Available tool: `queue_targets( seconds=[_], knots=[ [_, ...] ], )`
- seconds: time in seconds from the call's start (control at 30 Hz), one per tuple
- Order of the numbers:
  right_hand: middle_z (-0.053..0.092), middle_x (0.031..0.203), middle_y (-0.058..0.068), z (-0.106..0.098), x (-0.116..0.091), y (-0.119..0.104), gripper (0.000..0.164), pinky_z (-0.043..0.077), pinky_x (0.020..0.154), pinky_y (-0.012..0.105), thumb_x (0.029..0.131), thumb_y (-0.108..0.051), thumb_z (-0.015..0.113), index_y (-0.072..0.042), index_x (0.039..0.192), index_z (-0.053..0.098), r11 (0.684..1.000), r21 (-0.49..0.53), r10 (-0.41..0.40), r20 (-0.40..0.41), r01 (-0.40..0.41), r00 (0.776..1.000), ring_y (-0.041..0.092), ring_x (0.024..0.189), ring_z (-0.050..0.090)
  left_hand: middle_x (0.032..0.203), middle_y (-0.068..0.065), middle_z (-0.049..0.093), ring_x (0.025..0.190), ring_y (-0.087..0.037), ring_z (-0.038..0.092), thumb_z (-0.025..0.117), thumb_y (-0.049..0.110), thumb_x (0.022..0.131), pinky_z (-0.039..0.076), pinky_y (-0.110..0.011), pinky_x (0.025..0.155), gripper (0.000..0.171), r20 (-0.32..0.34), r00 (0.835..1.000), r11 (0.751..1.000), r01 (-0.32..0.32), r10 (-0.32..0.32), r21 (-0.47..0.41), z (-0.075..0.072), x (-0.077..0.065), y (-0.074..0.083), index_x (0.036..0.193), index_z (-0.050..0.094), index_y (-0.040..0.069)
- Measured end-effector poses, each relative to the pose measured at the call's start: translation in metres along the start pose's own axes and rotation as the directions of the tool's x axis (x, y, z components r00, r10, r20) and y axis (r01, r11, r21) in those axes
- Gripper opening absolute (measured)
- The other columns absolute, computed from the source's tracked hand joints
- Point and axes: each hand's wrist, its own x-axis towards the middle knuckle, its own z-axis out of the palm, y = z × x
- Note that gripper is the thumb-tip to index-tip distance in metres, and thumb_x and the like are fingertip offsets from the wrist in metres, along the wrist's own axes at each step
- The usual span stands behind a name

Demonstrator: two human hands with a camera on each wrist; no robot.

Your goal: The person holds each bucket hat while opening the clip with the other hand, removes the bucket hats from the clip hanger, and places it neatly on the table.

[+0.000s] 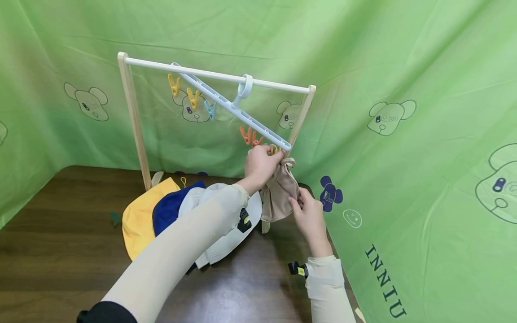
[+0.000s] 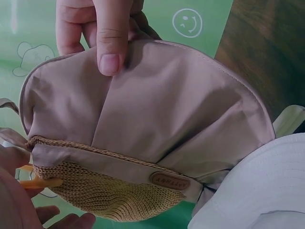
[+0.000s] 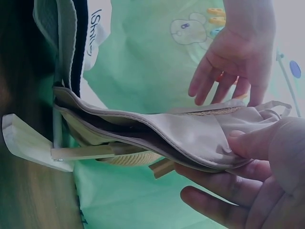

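A beige sun hat [image 1: 278, 199] with a knitted crown and ribbon bow hangs below the right end of a light-blue clip hanger [image 1: 220, 98]. My left hand [image 1: 260, 166] pinches a yellow clothespin [image 2: 45, 182] at the hat's edge, its prongs overlapping the knitted crown [image 2: 109, 195] in the left wrist view. With thumb on one face and fingers behind, my right hand [image 1: 310, 215] grips the hat's wide brim [image 2: 143, 90]. The brim droops in folds between the hands.
The hanger hooks over a white rail on a wooden stand [image 1: 135, 121]. Along it hang yellow clothespins [image 1: 174, 85], a blue clothespin [image 1: 210, 110] and orange clothespins [image 1: 245, 134]. Yellow [image 1: 137, 220], navy [image 1: 165, 208] and white hats [image 1: 238, 233] lie on the brown table [image 1: 60, 251]. Green printed fabric surrounds it.
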Motion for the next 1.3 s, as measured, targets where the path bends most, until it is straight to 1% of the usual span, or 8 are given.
queue_targets(
  seconds=[0.07,0.2,0.3,0.53,0.7,0.83,1.07,1.3],
  knots=[
    [0.077,0.092,0.017,0.0,-0.0002,0.0007,0.022,0.056,0.064,0.045,0.096,-0.01,0.072,-0.004,0.117,0.067,1.0,0.007,0.002,-0.001,-0.002,1.0,0.027,0.071,0.071,0.061,0.004,0.057,0.059,-0.016,0.052,0.069,0.054,0.094,0.037,-0.03,0.052,0.038,0.003,1.0,1.0,-0.008,0.008,-0.008,0.0006,0.0001,-0.0009,0.072,0.065,0.023],
    [0.077,0.094,0.018,-0.0002,-0.0001,0.0023,0.022,0.057,0.065,0.046,0.096,-0.01,0.072,-0.004,0.116,0.068,1.0,0.018,-0.003,-0.007,0.003,1.0,0.028,0.075,0.073,0.06,0.004,0.056,0.055,-0.015,0.049,0.069,0.053,0.094,0.036,-0.029,0.05,0.038,0.013,1.0,0.999,-0.023,0.024,-0.026,0.0009,0.0011,-0.0018,0.072,0.067,0.022],
    [0.077,0.095,0.019,-0.0004,0.0001,0.0039,0.021,0.058,0.066,0.047,0.096,-0.009,0.072,-0.003,0.116,0.068,1.0,0.023,-0.012,-0.017,0.013,1.0,0.03,0.078,0.074,0.058,0.004,0.053,0.053,-0.014,0.046,0.068,0.054,0.095,0.034,-0.029,0.048,0.042,0.019,0.999,0.999,-0.03,0.031,-0.028,0.0012,0.0023,-0.002,0.069,0.064,0.022],
    [0.077,0.096,0.019,-0.0021,0.0,0.004,0.021,0.058,0.067,0.047,0.095,-0.009,0.073,-0.003,0.114,0.068,1.0,0.022,-0.016,-0.026,0.016,1.0,0.031,0.079,0.075,0.056,0.004,0.051,0.054,-0.014,0.047,0.066,0.056,0.095,0.035,-0.029,0.05,0.047,0.021,0.999,0.999,-0.045,0.046,-0.023,0.0019,0.0054,-0.0015,0.064,0.06,0.021],
    [0.077,0.096,0.019,-0.0026,-0.0009,0.0033,0.02,0.059,0.067,0.048,0.095,-0.009,0.073,-0.003,0.114,0.069,1.0,0.026,-0.017,-0.033,0.018,0.999,0.031,0.079,0.075,0.057,0.005,0.054,0.052,-0.013,0.045,0.066,0.057,0.095,0.034,-0.028,0.048,0.044,0.042,0.999,0.997,-0.016,0.019,-0.07,0.0015,0.0052,-0.0004,0.068,0.066,0.022],
    [0.077,0.096,0.019,-0.002,-0.0015,0.0022,0.02,0.059,0.067,0.047,0.095,-0.009,0.073,-0.003,0.114,0.069,0.999,0.025,-0.02,-0.031,0.02,0.999,0.031,0.08,0.076,0.056,0.004,0.053,0.05,-0.012,0.042,0.068,0.054,0.095,0.033,-0.028,0.047,0.043,0.038,0.999,0.994,0.0,0.004,-0.111,0.0003,0.0038,0.0001,0.07,0.068,0.02],
    [0.077,0.098,0.021,-0.0042,-0.0027,-0.0001,0.02,0.061,0.07,0.048,0.094,-0.008,0.074,-0.002,0.113,0.069,0.999,0.032,-0.006,-0.041,0.007,0.999,0.034,0.084,0.076,0.054,0.005,0.044,0.049,-0.012,0.039,0.067,0.055,0.096,0.031,-0.027,0.047,0.046,0.028,1.0,0.996,-0.011,0.014,-0.09,0.0008,0.0037,0.0001,0.066,0.061,0.019],
    [0.077,0.096,0.021,-0.0078,-0.0029,-0.0003,0.02,0.061,0.07,0.048,0.094,-0.008,0.074,-0.002,0.112,0.07,0.999,0.041,0.001,-0.073,0.002,0.997,0.034,0.084,0.077,0.054,0.005,0.046,0.048,-0.011,0.039,0.066,0.054,0.097,0.031,-0.026,0.046,0.044,0.039,0.999,0.996,-0.013,0.017,-0.091,0.003,0.0059,0.0043,0.068,0.064,0.02]
  ],
)
